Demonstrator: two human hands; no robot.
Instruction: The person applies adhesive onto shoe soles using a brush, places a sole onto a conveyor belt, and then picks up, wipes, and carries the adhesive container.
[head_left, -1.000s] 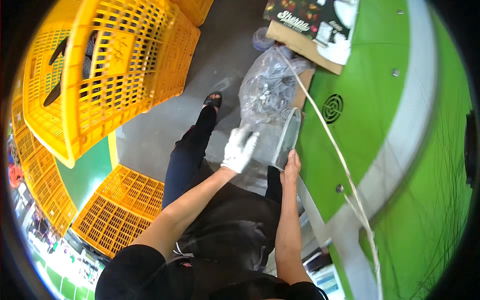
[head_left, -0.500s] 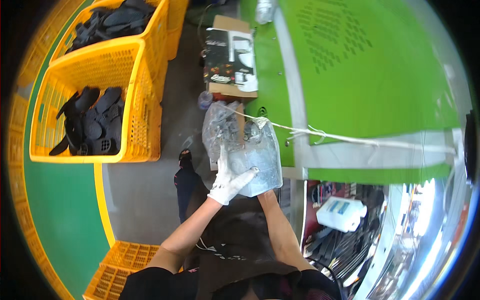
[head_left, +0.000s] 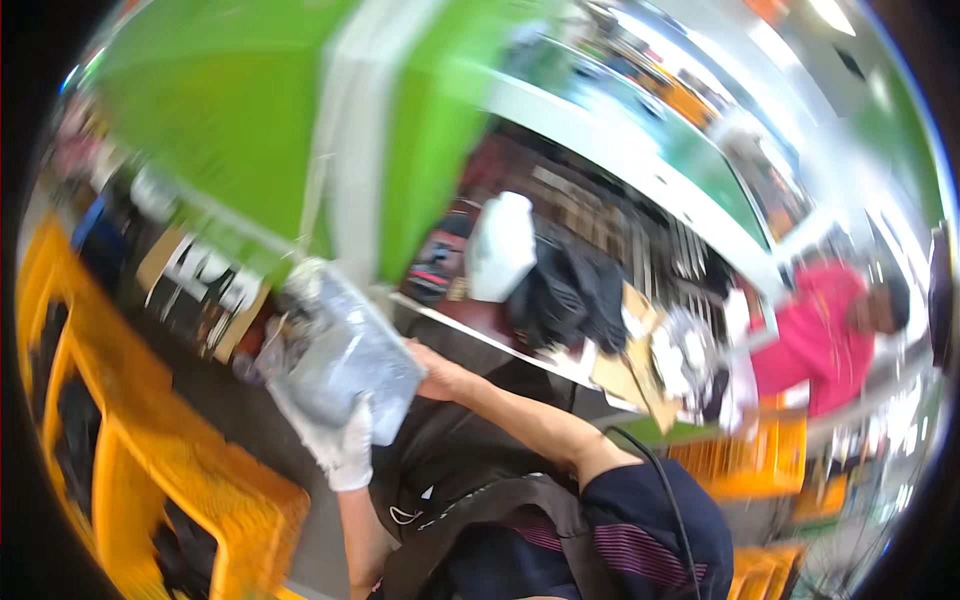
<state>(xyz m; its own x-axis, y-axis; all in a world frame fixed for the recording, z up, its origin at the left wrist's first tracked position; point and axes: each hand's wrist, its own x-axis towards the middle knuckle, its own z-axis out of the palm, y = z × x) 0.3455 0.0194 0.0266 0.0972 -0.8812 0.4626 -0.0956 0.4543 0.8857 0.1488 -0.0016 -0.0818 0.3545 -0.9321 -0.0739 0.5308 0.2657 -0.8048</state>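
Note:
A clear plastic container (head_left: pixel 365 350) with a boxy shape is between my two hands, left of the picture's middle. My left hand (head_left: pixel 345 448), in a white glove, grips its lower left side with the thumb up against the wall. The bare right hand (head_left: pixel 432 372) holds the right side, its fingertips partly hidden by the container. A white cord (head_left: pixel 314 195) runs down to a knotted bundle at the container's upper corner. Crumpled clear plastic (head_left: pixel 283 352) lies along its left edge; motion blur hides what is inside.
Yellow crates (head_left: pixel 185 460) with black pieces stand at left. A printed cardboard box (head_left: pixel 200 292) sits beneath the green panel (head_left: pixel 220 130). On the right, a shelf bears a white jug (head_left: pixel 502 248) and black cloth (head_left: pixel 570 295). A person in pink (head_left: pixel 820 335) is farther right.
My view has swung to the right, bringing the shelf and a person in pink into sight. The container stays in both hands and now appears tilted, farther left in the picture.

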